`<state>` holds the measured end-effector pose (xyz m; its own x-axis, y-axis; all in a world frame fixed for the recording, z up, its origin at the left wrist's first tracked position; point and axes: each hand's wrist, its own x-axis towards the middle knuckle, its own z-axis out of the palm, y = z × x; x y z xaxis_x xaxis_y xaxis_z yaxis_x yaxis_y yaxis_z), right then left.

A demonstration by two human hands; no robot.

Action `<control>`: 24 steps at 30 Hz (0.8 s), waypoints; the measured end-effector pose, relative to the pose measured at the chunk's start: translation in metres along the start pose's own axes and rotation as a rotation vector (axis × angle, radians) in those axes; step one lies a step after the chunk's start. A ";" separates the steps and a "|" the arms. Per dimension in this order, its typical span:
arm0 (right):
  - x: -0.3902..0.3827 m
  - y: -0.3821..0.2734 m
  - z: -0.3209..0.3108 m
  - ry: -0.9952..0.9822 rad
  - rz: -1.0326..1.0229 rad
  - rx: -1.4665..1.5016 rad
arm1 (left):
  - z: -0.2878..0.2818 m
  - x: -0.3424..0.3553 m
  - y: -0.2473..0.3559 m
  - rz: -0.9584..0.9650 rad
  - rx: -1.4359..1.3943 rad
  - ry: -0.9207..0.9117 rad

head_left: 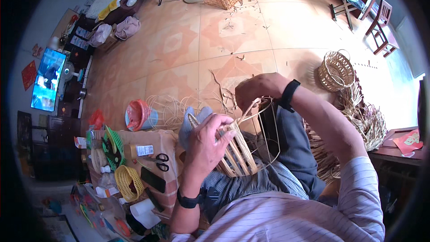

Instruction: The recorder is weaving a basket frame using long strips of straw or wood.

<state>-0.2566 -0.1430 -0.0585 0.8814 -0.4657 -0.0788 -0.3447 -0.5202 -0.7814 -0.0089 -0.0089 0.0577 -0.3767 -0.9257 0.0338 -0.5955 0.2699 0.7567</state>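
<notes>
On my lap rests a partly woven basket (pixel 244 151), a thin wire frame with flat tan plant strips worked around one side. My left hand (pixel 208 140) is closed over the woven side, thumb and fingers pressing on the strips. A loose tan strip (pixel 249 108) rises from the weave and bends over the wire rim beside my right hand (pixel 262 88). That hand is raised beyond the frame with its fingers curled in; they point away, so what they hold is hidden. The right part of the frame is bare wire.
At my left a cloth-covered table carries black scissors (pixel 162 162), a dark phone (pixel 152 179) and a yellow basket (pixel 128 183). A bin (pixel 141 115) and wire hoops (pixel 170 111) stand beyond. To my right lie a round woven basket (pixel 336 71) and a heap of dried strips (pixel 369 125).
</notes>
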 end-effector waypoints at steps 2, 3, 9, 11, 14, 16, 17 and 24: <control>-0.008 0.004 0.001 0.201 -0.278 0.060 | 0.002 -0.001 0.004 0.053 0.102 -0.005; -0.013 0.002 0.002 0.227 -0.260 0.130 | 0.006 0.000 0.003 0.103 0.110 0.013; -0.013 -0.014 -0.004 0.334 -0.160 -0.258 | 0.017 0.005 -0.005 0.061 -0.006 0.013; -0.015 -0.032 -0.014 0.447 -0.032 -0.444 | 0.015 0.006 -0.003 0.008 -0.087 0.021; -0.029 -0.105 -0.021 0.850 0.118 -0.415 | 0.007 0.001 -0.007 -0.022 -0.022 -0.025; -0.053 -0.155 0.010 1.014 0.145 -0.117 | 0.009 0.002 -0.008 -0.091 -0.134 -0.061; -0.064 -0.166 0.030 1.007 0.151 -0.090 | 0.009 0.005 -0.008 -0.086 -0.135 -0.066; -0.058 -0.180 0.113 0.981 0.196 0.043 | 0.009 0.008 -0.001 0.010 -0.067 -0.121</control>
<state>-0.2089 0.0584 0.0172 0.1475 -0.9354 0.3214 -0.4261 -0.3533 -0.8328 -0.0175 -0.0137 0.0519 -0.4673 -0.8834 -0.0347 -0.5446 0.2567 0.7985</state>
